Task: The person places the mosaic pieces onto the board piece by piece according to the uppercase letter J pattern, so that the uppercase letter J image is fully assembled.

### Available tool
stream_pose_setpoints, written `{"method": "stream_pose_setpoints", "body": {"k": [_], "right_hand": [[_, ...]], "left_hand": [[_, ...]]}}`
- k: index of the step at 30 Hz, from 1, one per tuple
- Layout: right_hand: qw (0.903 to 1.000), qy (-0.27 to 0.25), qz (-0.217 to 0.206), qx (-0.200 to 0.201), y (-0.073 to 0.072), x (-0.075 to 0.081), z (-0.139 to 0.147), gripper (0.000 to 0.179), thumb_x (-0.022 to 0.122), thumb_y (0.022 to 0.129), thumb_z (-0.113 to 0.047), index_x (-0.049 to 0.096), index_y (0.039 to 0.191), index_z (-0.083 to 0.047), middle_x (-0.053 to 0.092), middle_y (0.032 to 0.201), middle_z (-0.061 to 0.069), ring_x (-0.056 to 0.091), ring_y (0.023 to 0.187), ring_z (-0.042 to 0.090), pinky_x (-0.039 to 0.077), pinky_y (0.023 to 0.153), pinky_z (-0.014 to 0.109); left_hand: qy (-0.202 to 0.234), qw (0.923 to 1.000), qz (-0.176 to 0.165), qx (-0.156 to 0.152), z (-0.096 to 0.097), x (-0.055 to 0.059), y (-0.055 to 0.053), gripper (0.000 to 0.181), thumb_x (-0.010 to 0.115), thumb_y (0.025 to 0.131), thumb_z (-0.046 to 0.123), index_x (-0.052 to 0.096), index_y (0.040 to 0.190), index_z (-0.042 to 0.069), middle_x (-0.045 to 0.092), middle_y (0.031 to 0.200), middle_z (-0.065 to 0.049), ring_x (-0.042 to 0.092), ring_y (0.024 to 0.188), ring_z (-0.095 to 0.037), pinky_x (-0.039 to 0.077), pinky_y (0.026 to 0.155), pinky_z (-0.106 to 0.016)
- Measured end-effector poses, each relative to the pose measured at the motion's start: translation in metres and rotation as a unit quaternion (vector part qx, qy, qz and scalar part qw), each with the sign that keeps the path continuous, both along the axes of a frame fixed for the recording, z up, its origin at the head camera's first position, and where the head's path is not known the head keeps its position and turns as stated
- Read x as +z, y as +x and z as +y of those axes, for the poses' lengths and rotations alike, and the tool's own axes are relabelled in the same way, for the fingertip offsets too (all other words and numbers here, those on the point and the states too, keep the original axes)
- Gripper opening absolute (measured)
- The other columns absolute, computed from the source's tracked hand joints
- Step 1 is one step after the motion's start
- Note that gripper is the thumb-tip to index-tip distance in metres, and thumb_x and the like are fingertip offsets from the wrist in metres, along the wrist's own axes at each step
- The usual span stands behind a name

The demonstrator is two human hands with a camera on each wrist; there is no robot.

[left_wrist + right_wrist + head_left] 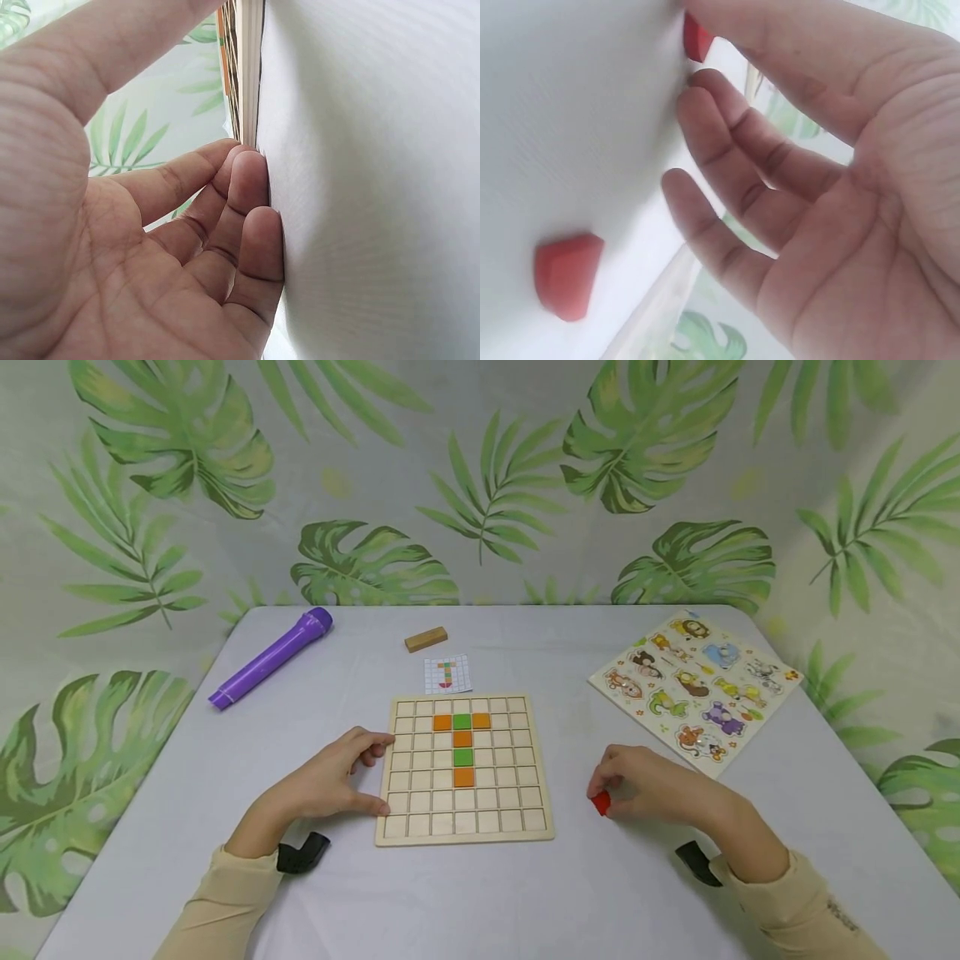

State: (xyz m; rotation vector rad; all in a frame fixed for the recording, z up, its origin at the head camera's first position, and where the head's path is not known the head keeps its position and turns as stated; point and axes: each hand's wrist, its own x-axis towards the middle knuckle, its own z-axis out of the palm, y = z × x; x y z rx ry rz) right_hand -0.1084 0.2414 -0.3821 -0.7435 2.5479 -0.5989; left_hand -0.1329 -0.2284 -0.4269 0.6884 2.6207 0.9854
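My left hand (322,783) rests at the left edge of a wooden grid board (378,841), its fingers on the rim and its thumb spread apart lower down. Orange tiles (462,738) and green tiles (463,757) form a row and a column in the grid. To the right of the board, my right hand (648,785) pinches a small red piece (601,802) between thumb and fingertip, close over the table. A second red piece (568,276) lies on the tablecloth in the right wrist view, hidden by the hand in the head view.
Behind the board lie a small pattern card (447,674) and a wooden block (426,639). A purple toy microphone (272,658) is at the back left. An animal puzzle board (701,689) sits at the back right. Leaf-printed cloth (495,485) hangs behind the table.
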Motion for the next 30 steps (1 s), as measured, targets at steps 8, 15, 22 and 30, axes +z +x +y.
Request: {"method": "stream_pose_setpoints", "body": {"k": [8, 15, 22, 30], "right_hand": [[0.9987, -0.013, 0.048, 0.010, 0.005, -0.009, -0.008, 0.014, 0.087, 0.090, -0.017, 0.077, 0.099, -0.021, 0.067, 0.099, -0.011, 0.061, 0.091, 0.001, 0.057, 0.084, 0.026], [0.9959, -0.018, 0.084, 0.027, 0.007, -0.009, -0.022, 0.012, 0.085, 0.092, -0.020, 0.076, 0.101, -0.020, 0.067, 0.097, -0.013, 0.060, 0.089, 0.000, 0.057, 0.082, 0.027], [0.9918, -0.039, 0.111, 0.051, 0.004, -0.011, -0.043, 0.012, 0.083, 0.093, -0.019, 0.078, 0.105, -0.019, 0.068, 0.099, -0.011, 0.060, 0.090, 0.003, 0.056, 0.082, 0.026], [0.9872, -0.047, 0.130, 0.080, -0.003, -0.011, -0.069, 0.013, 0.082, 0.095, -0.021, 0.079, 0.107, -0.017, 0.068, 0.101, -0.010, 0.061, 0.090, 0.006, 0.055, 0.083, 0.025]], "left_hand": [[-0.002, 1.0000, -0.004, 0.000, 0.000, -0.001, -0.001, 0.095, 0.099, 0.076, 0.035, 0.052, 0.153, 0.004, 0.056, 0.123, -0.004, 0.051, 0.112, -0.018, 0.047, 0.094, -0.029], [0.002, 1.0000, -0.002, -0.001, 0.000, -0.001, 0.000, 0.095, 0.099, 0.076, 0.035, 0.053, 0.153, 0.003, 0.056, 0.122, -0.004, 0.052, 0.111, -0.018, 0.047, 0.093, -0.028], [0.002, 1.0000, -0.002, 0.000, -0.001, -0.002, 0.000, 0.095, 0.099, 0.076, 0.035, 0.053, 0.153, 0.004, 0.056, 0.122, -0.004, 0.051, 0.111, -0.018, 0.046, 0.093, -0.028], [-0.001, 1.0000, -0.004, 0.002, -0.001, -0.002, 0.000, 0.095, 0.099, 0.077, 0.035, 0.053, 0.153, 0.005, 0.057, 0.124, -0.003, 0.052, 0.113, -0.017, 0.047, 0.094, -0.028]]}}
